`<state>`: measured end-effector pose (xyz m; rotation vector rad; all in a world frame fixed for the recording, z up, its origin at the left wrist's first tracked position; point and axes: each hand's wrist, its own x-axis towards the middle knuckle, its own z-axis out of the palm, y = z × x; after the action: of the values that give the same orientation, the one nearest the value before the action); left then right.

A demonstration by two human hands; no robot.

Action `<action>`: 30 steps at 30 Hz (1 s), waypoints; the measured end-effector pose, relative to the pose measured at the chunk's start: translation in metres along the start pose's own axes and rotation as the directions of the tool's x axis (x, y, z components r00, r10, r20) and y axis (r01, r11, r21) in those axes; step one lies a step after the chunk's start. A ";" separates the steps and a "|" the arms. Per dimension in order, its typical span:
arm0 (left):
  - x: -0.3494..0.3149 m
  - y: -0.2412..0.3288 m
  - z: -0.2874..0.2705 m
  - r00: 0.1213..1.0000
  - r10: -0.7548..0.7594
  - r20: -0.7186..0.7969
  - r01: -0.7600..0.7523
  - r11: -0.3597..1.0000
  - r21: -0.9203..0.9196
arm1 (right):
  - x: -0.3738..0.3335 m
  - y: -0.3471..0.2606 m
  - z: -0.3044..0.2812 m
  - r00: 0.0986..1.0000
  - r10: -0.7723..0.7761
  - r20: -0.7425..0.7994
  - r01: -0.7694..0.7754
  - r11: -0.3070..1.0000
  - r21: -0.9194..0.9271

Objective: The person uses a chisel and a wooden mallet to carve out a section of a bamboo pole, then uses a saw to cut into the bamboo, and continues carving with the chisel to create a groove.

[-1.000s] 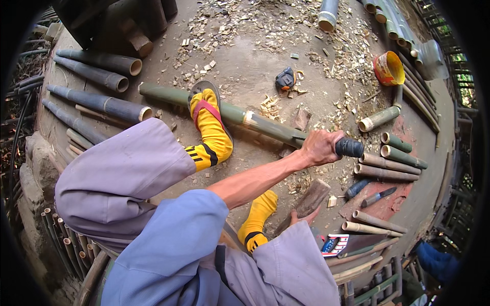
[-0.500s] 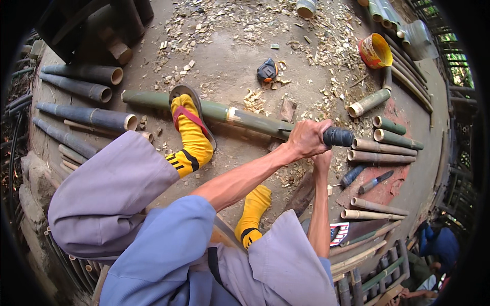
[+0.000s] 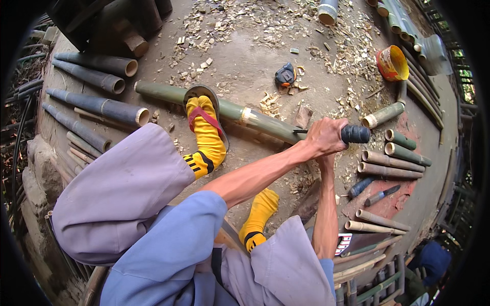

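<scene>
A green bamboo pole (image 3: 191,104) lies slanting across the floor, with a pale scraped ring near its middle. My left foot (image 3: 206,122), in a yellow sock and dark sandal with a red strap, presses on the pole. Closed around a tool with a black-wrapped handle (image 3: 356,134), my left hand (image 3: 329,135) is at the pole's right end. A thin dark tip shows beside that hand, against the bamboo. My right hand (image 3: 325,161) is closed just below the left, largely covered by it, and what it grips is hidden.
Wood chips (image 3: 245,23) litter the floor around a tape measure (image 3: 286,75). Dark bamboo lengths (image 3: 97,108) lie at left; shorter pieces (image 3: 390,171) and a knife (image 3: 382,195) lie at right. A yellow-red bucket (image 3: 392,64) stands far right. Another person (image 3: 431,262) is at lower right.
The whole scene has shifted to the right and slightly down in view. Both hands, the tool and the foot keep nearly the same places along the bamboo pole.
</scene>
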<state>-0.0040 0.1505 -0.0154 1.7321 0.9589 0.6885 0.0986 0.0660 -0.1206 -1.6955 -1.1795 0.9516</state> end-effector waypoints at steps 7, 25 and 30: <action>0.006 0.002 -0.001 0.999 0.024 -0.039 -0.024 1.000 0.007 | 0.006 0.003 0.001 0.995 -0.104 -0.002 0.104 0.992 -0.067; -0.007 0.009 -0.038 0.985 -0.064 0.163 0.110 0.948 -0.298 | -0.002 -0.025 0.008 0.955 0.119 -0.273 -0.182 0.958 -0.220; -0.010 0.008 -0.052 0.987 -0.038 0.158 0.077 0.965 -0.251 | -0.002 -0.028 -0.007 0.920 0.389 -0.047 -0.386 0.921 0.053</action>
<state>-0.0487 0.1656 0.0093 1.4994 0.7759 0.6046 0.0959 0.0679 -0.0916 -1.9493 -0.7905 1.1471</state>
